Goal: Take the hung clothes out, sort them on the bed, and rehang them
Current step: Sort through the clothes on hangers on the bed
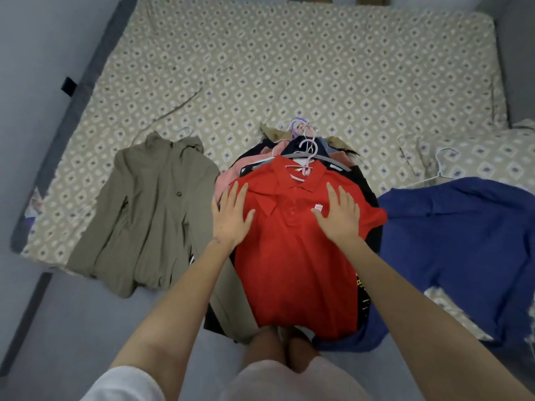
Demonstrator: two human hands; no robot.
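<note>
Left grip point(231, 217) and right grip point(339, 215) lie flat, released, on the red polo point(292, 256), its hanger point(307, 154) beyond them toward the bed's point(289, 68) far edge.

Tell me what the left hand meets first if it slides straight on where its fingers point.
The left hand lies flat on the red polo; past its shoulder it would likely meet the pink garment first.

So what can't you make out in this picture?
Head view only.
The pile: covered by the red polo, only edges show.
The blue garment: cut off by the right edge.
The chest label: too small to read.
</note>
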